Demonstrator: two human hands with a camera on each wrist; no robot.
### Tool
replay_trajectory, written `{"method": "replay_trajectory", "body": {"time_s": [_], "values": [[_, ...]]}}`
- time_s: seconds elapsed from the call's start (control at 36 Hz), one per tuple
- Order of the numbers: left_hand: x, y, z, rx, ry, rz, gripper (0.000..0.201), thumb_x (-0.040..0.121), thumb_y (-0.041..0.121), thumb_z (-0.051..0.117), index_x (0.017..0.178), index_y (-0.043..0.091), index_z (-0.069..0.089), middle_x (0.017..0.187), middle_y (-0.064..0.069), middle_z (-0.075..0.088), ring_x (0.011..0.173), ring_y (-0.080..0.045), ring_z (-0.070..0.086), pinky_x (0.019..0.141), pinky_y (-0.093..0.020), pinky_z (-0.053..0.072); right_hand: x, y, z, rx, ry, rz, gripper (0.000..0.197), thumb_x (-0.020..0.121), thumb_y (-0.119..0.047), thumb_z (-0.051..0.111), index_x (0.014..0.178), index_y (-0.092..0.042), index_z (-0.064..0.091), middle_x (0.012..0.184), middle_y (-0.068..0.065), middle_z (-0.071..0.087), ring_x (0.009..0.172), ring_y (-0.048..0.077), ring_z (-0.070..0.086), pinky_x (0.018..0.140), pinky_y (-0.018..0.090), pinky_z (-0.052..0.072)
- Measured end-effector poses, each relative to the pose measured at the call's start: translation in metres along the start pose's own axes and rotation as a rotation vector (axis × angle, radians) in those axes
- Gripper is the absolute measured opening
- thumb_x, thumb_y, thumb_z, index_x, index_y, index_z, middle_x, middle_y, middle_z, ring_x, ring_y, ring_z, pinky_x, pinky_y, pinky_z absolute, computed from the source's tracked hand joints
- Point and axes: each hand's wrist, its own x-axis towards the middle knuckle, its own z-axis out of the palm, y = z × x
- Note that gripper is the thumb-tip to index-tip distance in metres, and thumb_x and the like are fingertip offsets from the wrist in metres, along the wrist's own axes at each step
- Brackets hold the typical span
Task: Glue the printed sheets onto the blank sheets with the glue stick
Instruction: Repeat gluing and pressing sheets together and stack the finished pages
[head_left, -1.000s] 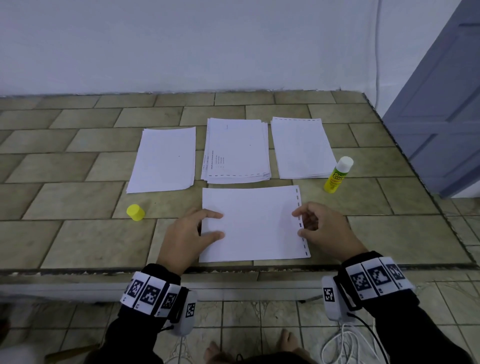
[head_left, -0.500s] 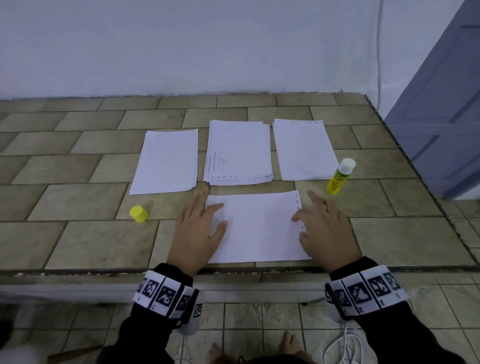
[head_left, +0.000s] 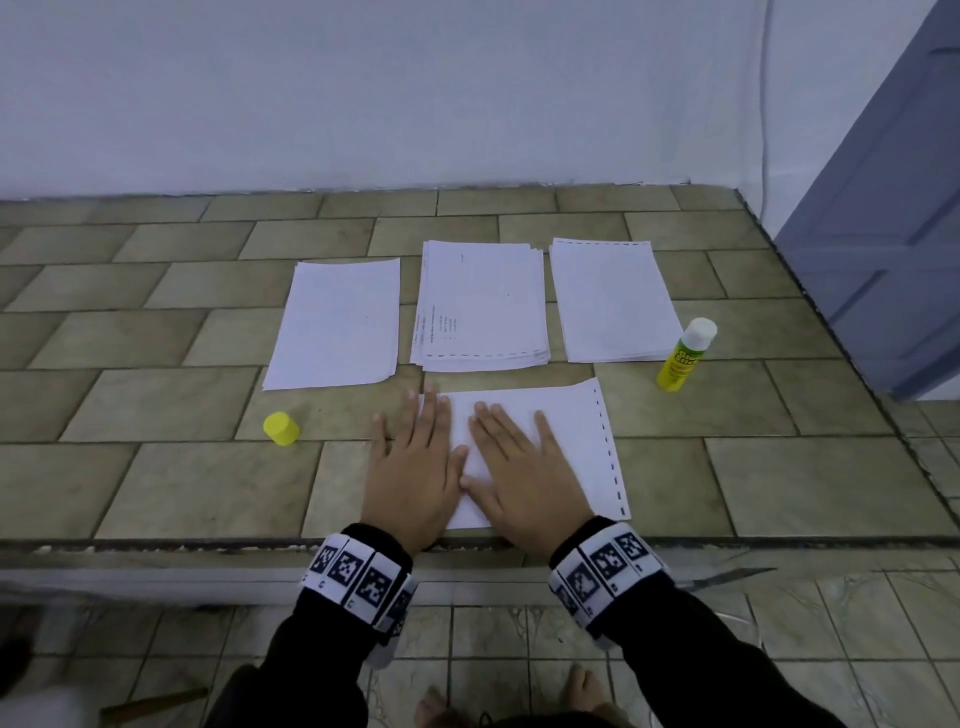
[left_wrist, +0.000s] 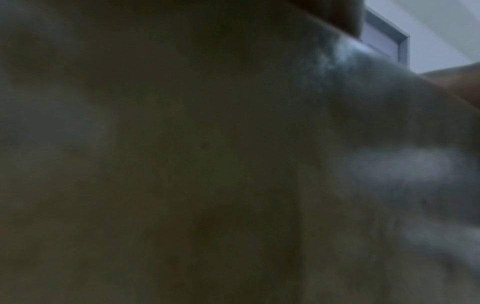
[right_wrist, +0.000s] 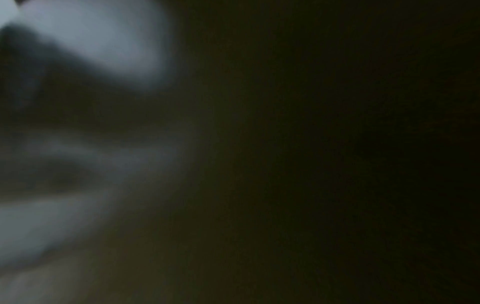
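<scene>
A white sheet (head_left: 576, 441) with a dashed right margin lies near the front edge of the tiled counter. Both hands lie flat on it, side by side, fingers straight. My left hand (head_left: 413, 462) covers its left edge and my right hand (head_left: 519, 473) presses its middle. Behind it lie three paper lots: a blank stack (head_left: 337, 322) at left, a printed stack (head_left: 483, 306) in the middle, and a stack with a dashed top edge (head_left: 613, 301) at right. The uncapped yellow glue stick (head_left: 685, 356) stands at right. Its yellow cap (head_left: 281, 428) lies at left. Both wrist views are dark and blurred.
The tiled counter (head_left: 156, 405) meets a white wall at the back. Its front edge (head_left: 208, 543) runs just under my wrists. A blue-grey door (head_left: 893, 234) stands at the right. Bare feet (head_left: 582, 691) show on the floor below.
My right hand let go of the sheet's right margin and slid left to the middle. Both hands flattened from curled fingers and now press side by side.
</scene>
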Motion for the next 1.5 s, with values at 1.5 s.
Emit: {"method": "replay_trajectory", "body": {"time_s": [1.5], "values": [[0.000,0.002,-0.003,0.015,-0.030,-0.033,0.071,0.097,0.050,0.015,0.154,0.010,0.029,0.162,-0.015,0.019,0.150,-0.032,0.015,0.118,-0.056,0.011,-0.009,0.039,-0.006,-0.066,0.041,0.135,0.079,0.092,-0.059,0.001,0.153,-0.013,0.019,0.161,-0.001,0.017,0.149,0.011,0.012,0.117,0.056,-0.004]]}}
